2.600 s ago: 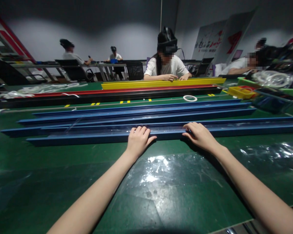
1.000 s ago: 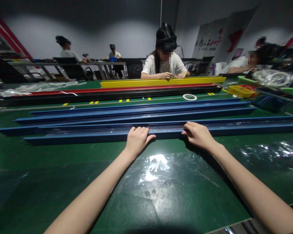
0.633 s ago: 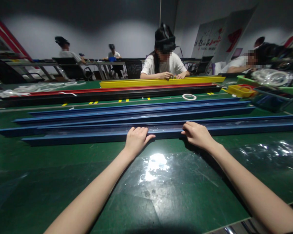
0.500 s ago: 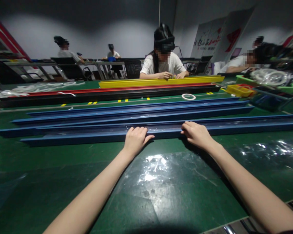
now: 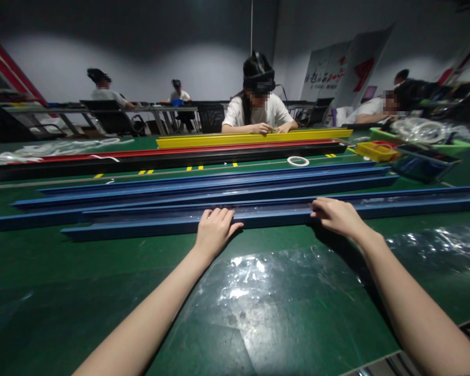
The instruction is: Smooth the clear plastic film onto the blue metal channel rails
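Blue channel (image 5: pixel 274 217): left fingers (image 5: pixel 218 214) clasp its near edge, half-curled; right fingers (image 5: pixel 324 206) bend there, hold unclear; surface (image 5: pixel 152 251) extends nearer.

My front blue channel (image 5: pixel 274 214) looks smooth and satin; the clear plastic film (image 5: pixel 246 274) is glossy and crinkled, the green surface (image 5: pixel 121 253) smooth and softly shining.

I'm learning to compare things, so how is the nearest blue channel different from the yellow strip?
The nearest blue channel touches the left hand and right hand; the yellow strip lies farther away, by a co-worker's hands. The nearest blue channel reaches the picture's right edge, while both ends of the yellow strip show. Both are long and straight, lying on the green table.
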